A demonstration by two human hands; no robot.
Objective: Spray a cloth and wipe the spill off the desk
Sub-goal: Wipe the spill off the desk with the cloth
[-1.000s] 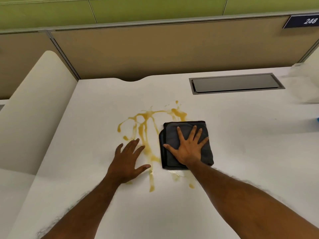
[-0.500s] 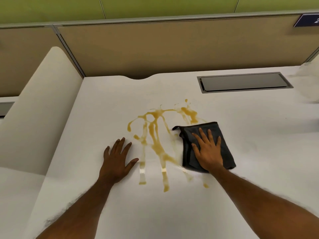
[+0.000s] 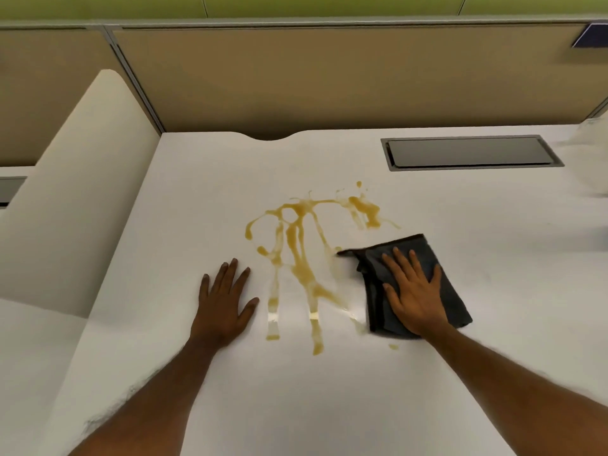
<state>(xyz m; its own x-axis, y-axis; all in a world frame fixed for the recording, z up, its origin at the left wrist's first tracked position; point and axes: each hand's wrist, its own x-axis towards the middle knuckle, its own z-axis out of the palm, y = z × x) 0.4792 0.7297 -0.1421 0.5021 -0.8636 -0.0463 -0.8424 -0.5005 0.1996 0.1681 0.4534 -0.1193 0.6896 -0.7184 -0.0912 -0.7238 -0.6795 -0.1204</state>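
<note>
Two bare forearms are seen; no sleeve, watch or ring is worn. The left hand (image 3: 223, 304) and right hand (image 3: 413, 299) are ungloved — nails are kept short.

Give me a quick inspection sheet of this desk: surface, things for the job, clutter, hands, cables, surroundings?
Surface: white desk, streaked with a yellow-brown spill.
Job's things: dark grey cloth, folded, lying at the spill's right edge; no spray bottle seen.
Clutter: nothing seen.
Hands: left hand flat on the desk beside the spill; right hand pressed flat on the cloth.
Cables: nothing seen; a closed grey cable hatch at the back.
Surroundings: tan partition panels behind.
</note>
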